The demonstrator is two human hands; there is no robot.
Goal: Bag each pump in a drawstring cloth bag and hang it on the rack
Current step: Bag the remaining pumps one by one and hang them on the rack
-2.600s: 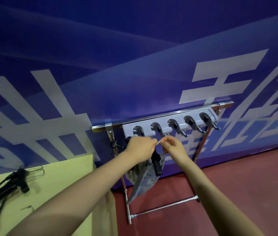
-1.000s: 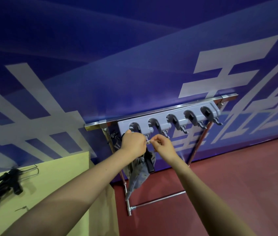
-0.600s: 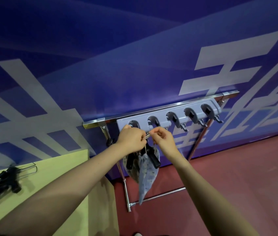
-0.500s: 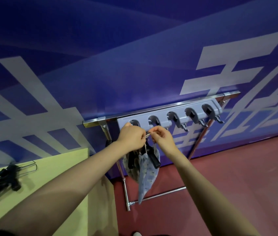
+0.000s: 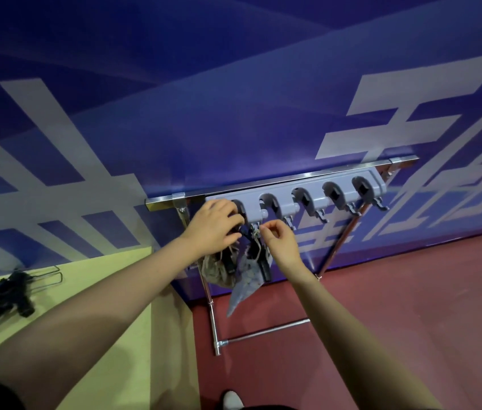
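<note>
Bag (image 5: 248, 273) with pump being hung under left end of rack (image 5: 293, 199). Cord being pinched by right hand (image 5: 279, 241); left hand (image 5: 213, 229) curled at hook, grasp unclear. Loop best seated fully before release.

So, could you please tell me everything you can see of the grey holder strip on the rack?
The grey holder strip looks like moulded plastic, long and narrow, fixed under the rack's shiny metal top rail against the blue wall. Five rounded clamp sockets with dark openings stand along it, small hooks hanging between and beside them. It runs tilted in the view, right end higher. The left hand covers part of the leftmost socket; the right hand pinches something thin just below the strip. Two cloth bags hang under its left end.
</note>
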